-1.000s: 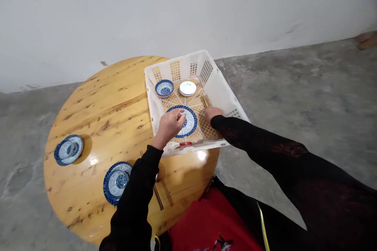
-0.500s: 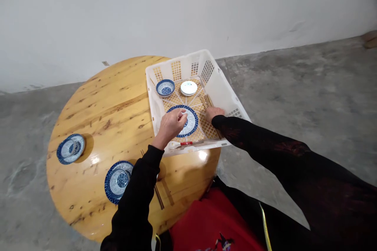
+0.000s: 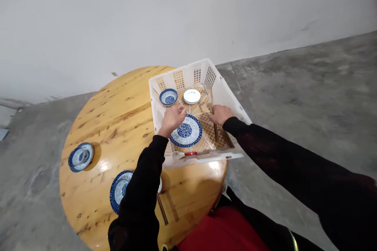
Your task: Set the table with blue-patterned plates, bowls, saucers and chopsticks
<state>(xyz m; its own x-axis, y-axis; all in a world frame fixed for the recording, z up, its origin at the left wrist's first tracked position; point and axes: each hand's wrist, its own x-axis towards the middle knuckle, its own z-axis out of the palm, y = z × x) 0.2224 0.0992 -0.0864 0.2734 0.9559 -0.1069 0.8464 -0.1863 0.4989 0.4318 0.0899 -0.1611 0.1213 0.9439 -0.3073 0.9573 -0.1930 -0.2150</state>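
My right hand (image 3: 220, 115) is inside the white plastic basket (image 3: 195, 160), closed around chopsticks (image 3: 216, 132) that stick out on both sides of the fingers. More chopsticks (image 3: 228, 139) lie along the basket's right side. Over the near left part of the basket is my left hand (image 3: 174, 117), its fingers curled together; anything in them is too small or hidden to make out. Just below it a blue-and-white plate (image 3: 186, 131) lies flat on the basket floor. A white spoon with a red handle (image 3: 184, 154) rests by the near wall.
At the back of the basket sit a blue-and-white bowl (image 3: 168, 97) and stacked small white dishes (image 3: 191, 96). On the round wooden table (image 3: 118, 113) stand two place settings with plates (image 3: 81, 157) (image 3: 116, 192). Chopsticks (image 3: 162, 210) lie beside my left sleeve.
My right hand has lifted slightly from the basket floor with chopsticks in it. My left hand remains above the plate, fingers still curled. The whole view has shifted a little.
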